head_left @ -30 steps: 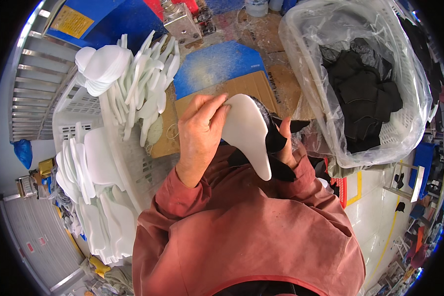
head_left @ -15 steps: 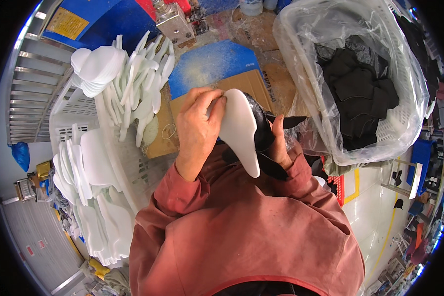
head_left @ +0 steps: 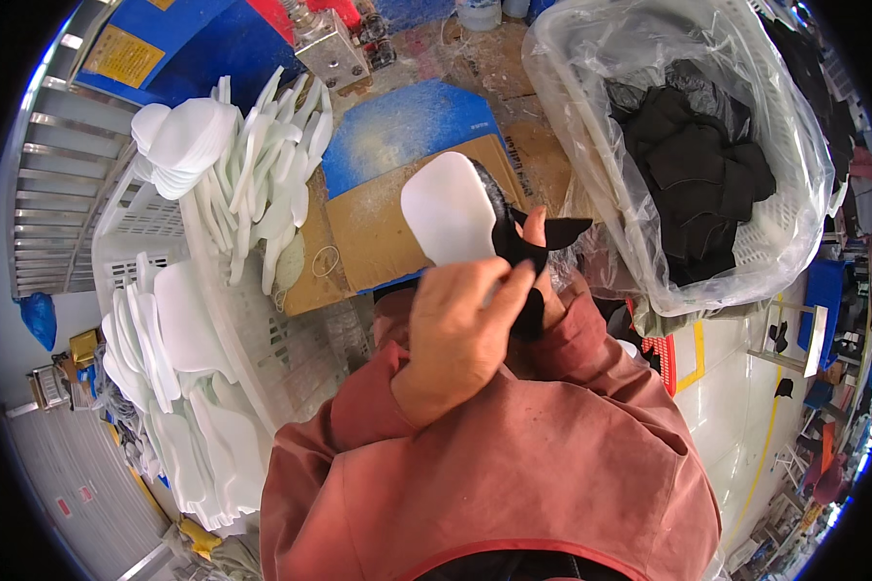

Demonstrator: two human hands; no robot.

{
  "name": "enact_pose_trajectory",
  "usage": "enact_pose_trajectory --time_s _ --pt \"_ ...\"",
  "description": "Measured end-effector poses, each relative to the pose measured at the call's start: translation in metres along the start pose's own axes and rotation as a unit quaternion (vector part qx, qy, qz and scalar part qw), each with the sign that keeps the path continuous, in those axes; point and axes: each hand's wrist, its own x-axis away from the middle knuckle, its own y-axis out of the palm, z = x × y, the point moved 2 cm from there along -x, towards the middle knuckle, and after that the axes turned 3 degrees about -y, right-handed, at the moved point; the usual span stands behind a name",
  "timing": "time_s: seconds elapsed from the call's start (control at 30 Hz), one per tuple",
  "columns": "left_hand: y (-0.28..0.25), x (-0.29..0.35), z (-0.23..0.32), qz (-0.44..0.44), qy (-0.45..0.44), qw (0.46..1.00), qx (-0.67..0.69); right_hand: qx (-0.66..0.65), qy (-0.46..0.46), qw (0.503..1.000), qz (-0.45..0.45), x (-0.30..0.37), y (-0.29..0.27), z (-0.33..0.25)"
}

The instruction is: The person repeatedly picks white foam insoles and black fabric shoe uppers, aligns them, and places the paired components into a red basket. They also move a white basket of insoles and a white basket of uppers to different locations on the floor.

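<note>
While two white baskets are seen at the sides, one at the left [head_left: 228, 320] is crowded with pale, flat shaped pieces [head_left: 194, 320], too overlapped to be counted exactly, and one at the right [head_left: 780, 232] is lined with clear plastic and loaded with one heap of black fabric pieces [head_left: 693, 179], likewise uncountable. Between them, one sheet of brown cardboard [head_left: 373, 232] is laid out, with one blue panel [head_left: 407, 131] seen at its far side. One metal block [head_left: 329, 50] is placed beyond that panel.

One white sole-shaped piece [head_left: 446, 208] is held up over the cardboard's near part, its broad end uppermost, its lower end hidden by the left hand [head_left: 460, 334]. Behind it and to its right, one black piece [head_left: 523, 257] with a flap is placed against the right hand [head_left: 545, 281].

The left thumb and forefinger are brought close together at the black piece; whether anything is pinched cannot be told. The right thumb is raised; the other right fingers are hidden, so their grip cannot be told.
</note>
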Motion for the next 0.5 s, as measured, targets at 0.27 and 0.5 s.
enact_pose_trajectory --time_s 0.27,0.5 --pt "-0.011 0.0 -0.01 0.027 -0.041 0.995 0.09 -0.019 0.02 1.0 0.009 0.0 0.012 -0.003" --pt "0.017 -0.014 -0.042 0.066 -0.035 0.997 -0.025 0.005 0.018 0.999 0.033 0.005 0.013 0.005"
